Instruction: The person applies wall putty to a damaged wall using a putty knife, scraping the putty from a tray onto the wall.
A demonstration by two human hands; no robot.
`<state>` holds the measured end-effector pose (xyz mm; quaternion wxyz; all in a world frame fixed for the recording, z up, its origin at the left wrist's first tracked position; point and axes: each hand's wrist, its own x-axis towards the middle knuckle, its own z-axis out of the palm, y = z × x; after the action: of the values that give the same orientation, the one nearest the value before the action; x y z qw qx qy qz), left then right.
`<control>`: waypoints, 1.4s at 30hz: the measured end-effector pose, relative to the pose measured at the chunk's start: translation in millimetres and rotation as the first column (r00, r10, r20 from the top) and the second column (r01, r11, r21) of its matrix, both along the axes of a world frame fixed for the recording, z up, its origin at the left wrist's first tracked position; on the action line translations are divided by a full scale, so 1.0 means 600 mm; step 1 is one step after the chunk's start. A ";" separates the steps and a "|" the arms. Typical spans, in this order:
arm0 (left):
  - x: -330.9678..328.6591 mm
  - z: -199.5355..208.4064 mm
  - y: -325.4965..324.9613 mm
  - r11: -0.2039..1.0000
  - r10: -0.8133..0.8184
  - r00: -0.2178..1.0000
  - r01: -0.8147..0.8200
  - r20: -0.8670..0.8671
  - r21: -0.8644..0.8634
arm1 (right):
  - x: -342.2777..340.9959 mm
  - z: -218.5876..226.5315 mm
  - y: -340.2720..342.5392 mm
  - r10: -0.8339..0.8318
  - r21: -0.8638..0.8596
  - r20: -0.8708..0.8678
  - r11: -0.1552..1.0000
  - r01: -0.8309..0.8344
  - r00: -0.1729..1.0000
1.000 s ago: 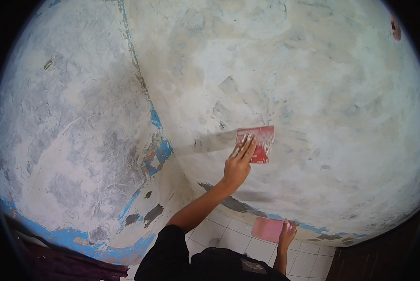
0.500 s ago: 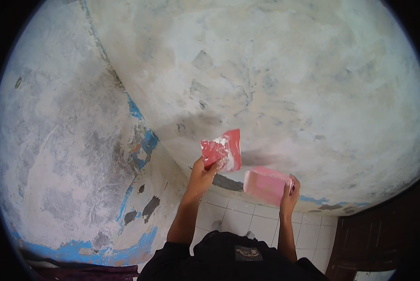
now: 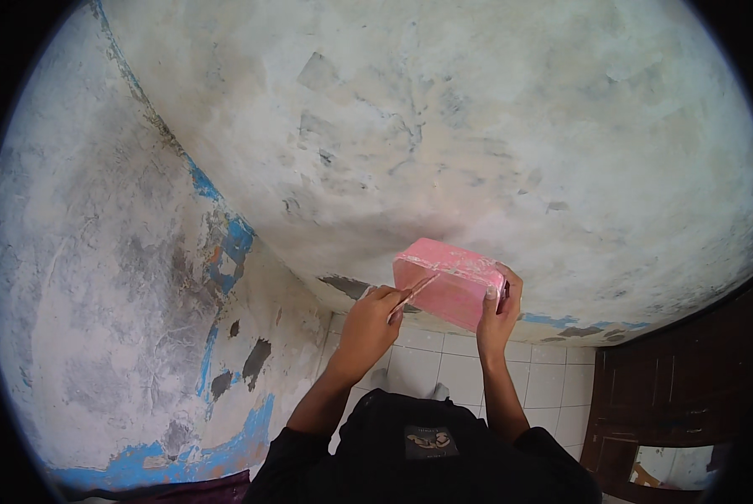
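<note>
My left hand is closed on a red putty scraper, now seen nearly edge-on, with pale paste on it. The scraper reaches over the opening of a pink plastic tub; I cannot tell whether its edge touches the inside. Gripping the tub by its right end is my right hand, thumb at the near side. The tub is tilted so its open side faces me, and whitish smears mark its rim. How much paste lies inside cannot be made out.
A patchy, filler-smeared wall stands ahead, meeting a left wall at a corner with blue paint remnants. Below are white floor tiles. Dark brown wooden furniture or a door stands lower right; dark cloth lies lower left.
The scraper has turned from flat to nearly edge-on and moved right, into the tub's opening. The tub has come left and up, tilting. The view has shifted slightly.
</note>
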<state>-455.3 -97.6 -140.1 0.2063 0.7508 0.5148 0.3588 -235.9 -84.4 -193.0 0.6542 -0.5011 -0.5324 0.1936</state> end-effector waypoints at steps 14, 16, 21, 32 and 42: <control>0.044 -0.026 0.030 0.999 -0.040 0.991 0.044 0.130 -0.028 | -0.025 0.013 0.001 -0.060 -0.001 0.034 0.998 0.060 0.998; 0.046 -0.026 0.034 0.997 -0.039 0.989 0.047 0.142 -0.059 | -0.024 0.014 0.002 -0.071 -0.024 -0.015 0.997 0.070 0.997; 0.043 -0.027 0.041 0.994 -0.053 0.983 0.068 0.176 -0.083 | -0.018 0.025 0.004 -0.079 -0.055 -0.019 0.995 0.078 0.997; 0.032 -0.016 0.060 0.969 -0.112 0.961 0.162 0.251 -0.185 | -0.016 0.045 0.009 -0.092 -0.112 -0.091 0.990 0.082 0.992; 0.019 -0.058 0.086 0.947 -0.190 0.949 0.244 0.250 -0.208 | -0.011 0.035 0.017 -0.041 -0.123 -0.107 0.992 0.027 0.993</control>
<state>-444.1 -46.2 -174.6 0.3901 0.7273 0.4404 0.3533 -242.4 -74.2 -171.9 0.6539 -0.5376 -0.4743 0.2416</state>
